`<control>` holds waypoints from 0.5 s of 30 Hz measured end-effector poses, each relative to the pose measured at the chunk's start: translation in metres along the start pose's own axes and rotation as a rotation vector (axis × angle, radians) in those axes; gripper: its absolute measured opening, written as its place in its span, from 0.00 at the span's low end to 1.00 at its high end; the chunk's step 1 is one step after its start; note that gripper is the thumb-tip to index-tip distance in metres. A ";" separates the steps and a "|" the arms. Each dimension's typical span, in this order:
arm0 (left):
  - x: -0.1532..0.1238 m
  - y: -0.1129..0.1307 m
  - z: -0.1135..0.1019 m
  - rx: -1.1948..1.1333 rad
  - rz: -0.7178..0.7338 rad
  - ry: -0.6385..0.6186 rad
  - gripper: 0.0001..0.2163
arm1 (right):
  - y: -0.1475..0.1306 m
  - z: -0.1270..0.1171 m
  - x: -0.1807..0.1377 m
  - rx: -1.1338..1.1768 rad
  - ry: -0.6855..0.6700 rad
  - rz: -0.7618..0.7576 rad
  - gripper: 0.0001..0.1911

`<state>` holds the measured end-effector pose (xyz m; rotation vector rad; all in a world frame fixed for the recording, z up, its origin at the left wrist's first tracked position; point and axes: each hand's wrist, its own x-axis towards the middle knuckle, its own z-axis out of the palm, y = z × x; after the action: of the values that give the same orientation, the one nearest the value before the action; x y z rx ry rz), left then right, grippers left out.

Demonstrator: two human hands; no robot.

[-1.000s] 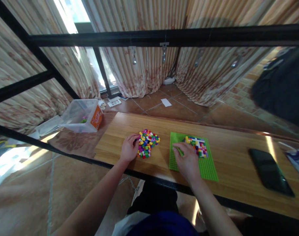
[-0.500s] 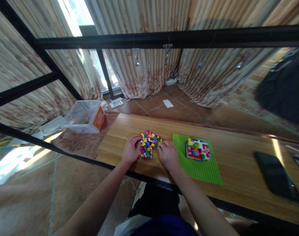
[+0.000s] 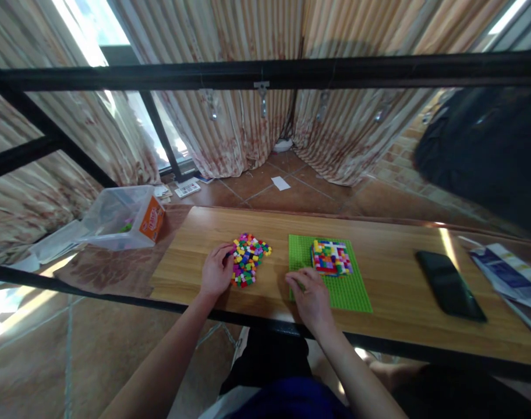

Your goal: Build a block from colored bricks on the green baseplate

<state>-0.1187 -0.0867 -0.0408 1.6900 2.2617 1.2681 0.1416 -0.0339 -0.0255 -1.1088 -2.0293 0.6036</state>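
A pile of small coloured toy bricks lies on the wooden table. My left hand rests against the pile's left side, its fingers curled together at the bricks; what they hold, if anything, is hidden. My right hand is over the left edge of a green baseplate, thumb and fingers pinched. Anything in that pinch is too small to make out. On the baseplate, just beyond my right hand, stands a block built of multicoloured bricks.
A black phone-like slab lies to the right, beside printed packaging. A clear plastic bin with an orange label stands left of the table. A black metal bar crosses beyond the table, before the curtains.
My right hand has moved from the pile's right side rightward to the baseplate. The left hand stays at the pile. The whole view has shifted to the right.
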 end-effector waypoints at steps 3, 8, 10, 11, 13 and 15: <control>0.001 0.001 -0.001 -0.007 0.005 -0.005 0.11 | 0.009 -0.023 -0.002 0.035 0.054 0.102 0.14; 0.002 0.000 -0.002 -0.002 0.024 -0.005 0.12 | 0.025 -0.055 0.005 0.012 0.161 0.222 0.16; 0.002 -0.001 -0.002 0.009 0.020 -0.011 0.12 | 0.031 -0.063 0.009 -0.021 0.190 0.209 0.17; 0.002 -0.002 -0.002 0.013 0.018 -0.014 0.12 | 0.034 -0.065 0.010 -0.046 0.196 0.185 0.18; 0.002 -0.003 -0.002 0.015 0.017 -0.016 0.12 | 0.039 -0.068 0.014 -0.107 0.199 0.119 0.18; 0.002 -0.003 -0.002 0.010 0.019 -0.016 0.12 | 0.043 -0.070 0.018 -0.184 0.192 0.052 0.19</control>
<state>-0.1229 -0.0861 -0.0404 1.7221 2.2524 1.2446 0.2114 0.0075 -0.0051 -1.2793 -1.9230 0.3265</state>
